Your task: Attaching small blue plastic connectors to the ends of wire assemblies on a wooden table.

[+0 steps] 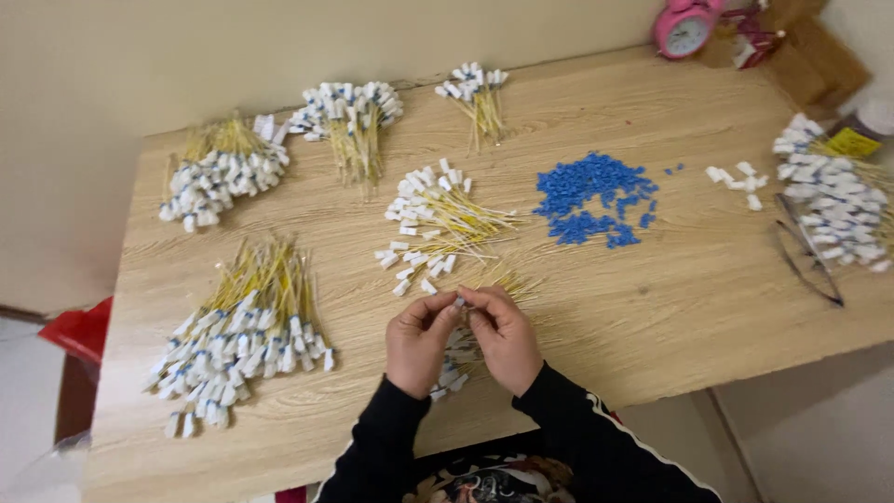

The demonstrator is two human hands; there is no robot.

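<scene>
Both hands, left hand [419, 337] and right hand [503, 335], pinched one small white tag [458, 302] between fingertips above the bench [652, 317] edge, apparently for close fitting, with loose tags [428, 224] and blue clips [591, 197] sorted beyond.

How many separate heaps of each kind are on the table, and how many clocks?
Heaps of white-tagged yellow ties: 7, such as the nearest-left heap
Blue bead pile: 1
Small group of loose white tags: 1
Pink alarm clock: 1
Total: 10
</scene>
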